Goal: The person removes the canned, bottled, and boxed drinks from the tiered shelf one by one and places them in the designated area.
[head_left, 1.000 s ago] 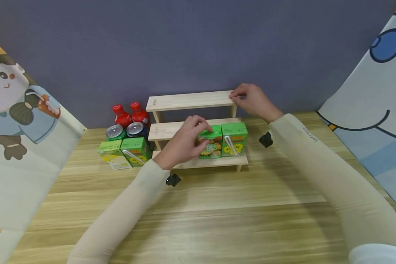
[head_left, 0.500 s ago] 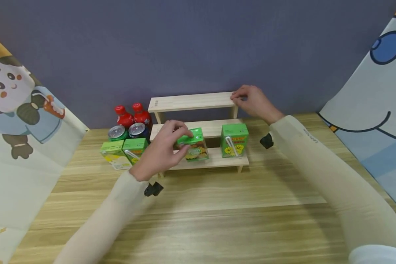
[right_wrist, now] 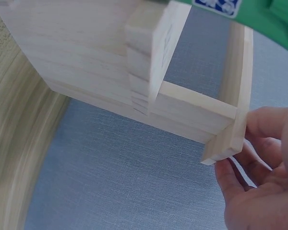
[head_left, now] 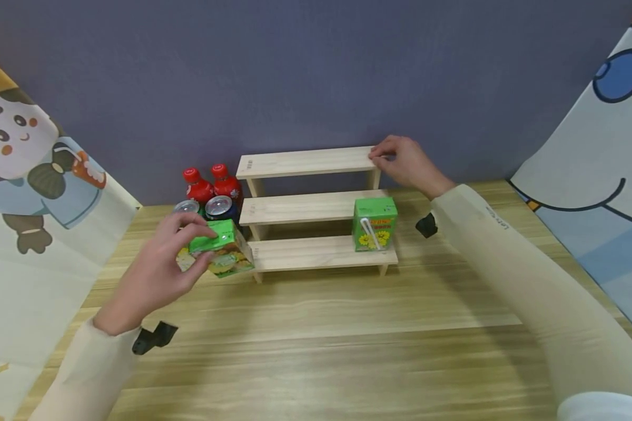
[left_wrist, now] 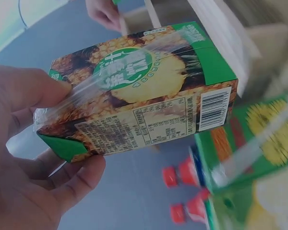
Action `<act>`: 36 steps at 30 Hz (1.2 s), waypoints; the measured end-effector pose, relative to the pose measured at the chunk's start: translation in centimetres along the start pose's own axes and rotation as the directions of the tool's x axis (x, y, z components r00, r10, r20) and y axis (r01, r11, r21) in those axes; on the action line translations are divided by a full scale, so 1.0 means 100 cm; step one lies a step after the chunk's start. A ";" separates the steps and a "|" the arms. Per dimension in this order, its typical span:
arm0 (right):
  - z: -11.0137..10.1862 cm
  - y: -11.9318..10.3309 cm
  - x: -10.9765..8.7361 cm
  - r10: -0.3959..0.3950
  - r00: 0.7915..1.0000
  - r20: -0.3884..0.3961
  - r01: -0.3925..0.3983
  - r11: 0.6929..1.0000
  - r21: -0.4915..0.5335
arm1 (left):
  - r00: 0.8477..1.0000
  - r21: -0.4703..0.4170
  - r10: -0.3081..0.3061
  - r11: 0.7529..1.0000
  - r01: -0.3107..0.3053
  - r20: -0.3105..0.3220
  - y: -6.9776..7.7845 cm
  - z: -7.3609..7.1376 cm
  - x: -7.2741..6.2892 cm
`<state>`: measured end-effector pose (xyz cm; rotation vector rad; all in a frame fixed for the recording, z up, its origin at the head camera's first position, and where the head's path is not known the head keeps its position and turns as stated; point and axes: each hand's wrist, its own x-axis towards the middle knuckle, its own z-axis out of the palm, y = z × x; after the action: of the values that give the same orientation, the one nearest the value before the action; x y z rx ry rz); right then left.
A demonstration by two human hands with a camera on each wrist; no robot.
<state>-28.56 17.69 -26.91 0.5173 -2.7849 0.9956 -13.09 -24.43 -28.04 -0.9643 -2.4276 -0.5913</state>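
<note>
In my left hand [head_left: 160, 266] I grip a green juice box [head_left: 223, 251] with pineapple pictures, thumb on one side and fingers on the other. The left wrist view shows this pineapple juice box [left_wrist: 134, 91] tilted, a wrapped straw along its face. It overlaps the juice boxes at the shelf's left end. With my right hand [head_left: 405, 164] I pinch the right end of the top board of a three-step wooden shelf [head_left: 305, 162]; the right wrist view has the fingers [right_wrist: 230, 179] around that board's corner. One green juice box with yellow flowers [head_left: 374, 225] stands at the right of the lowest step.
Left of the shelf are two red-capped bottles [head_left: 226, 184] at the back and two cans [head_left: 220, 207] before them. In the left wrist view a flower-printed juice box [left_wrist: 254, 139] stands beside a paler one [left_wrist: 259, 201]. A dark wall [head_left: 316, 76] rises behind.
My left hand has lifted the pineapple juice box off the lowest step and carried it left, past the shelf's left end. The right hand has stayed on the top board.
</note>
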 end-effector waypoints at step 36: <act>0.000 0.001 0.000 0.015 1.000 0.005 -0.015 1.000 -0.011 | 0.998 0.086 -0.037 0.996 0.033 0.046 -0.054 0.035 -0.049</act>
<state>-28.58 17.77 -26.98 0.4993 -2.8011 0.9832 -14.68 -28.69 -34.78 -0.9118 -2.4945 -0.4775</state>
